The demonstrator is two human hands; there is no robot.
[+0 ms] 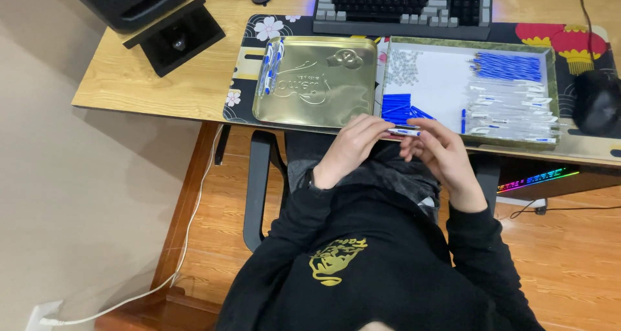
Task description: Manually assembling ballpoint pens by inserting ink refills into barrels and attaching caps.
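Black hoodie (381,266) nearest, below my hands. Left hand (349,148), right hand (440,155) both pinch white-and-blue pen (404,132) between fingertips at desk edge. Beyond: gold tin lid (317,78), tray (550,98) of pen parts, keyboard (401,4).

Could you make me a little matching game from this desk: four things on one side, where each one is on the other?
Things:
1. white and blue pen
2. finished pens
3. gold tin lid
4. blue refills

Places:
A. far right corner of the white tray
B. lying along the gold lid's left edge
C. held between left hand and right hand
D. on the desk mat, left of the white tray

Pairs: 1-C, 2-B, 3-D, 4-A
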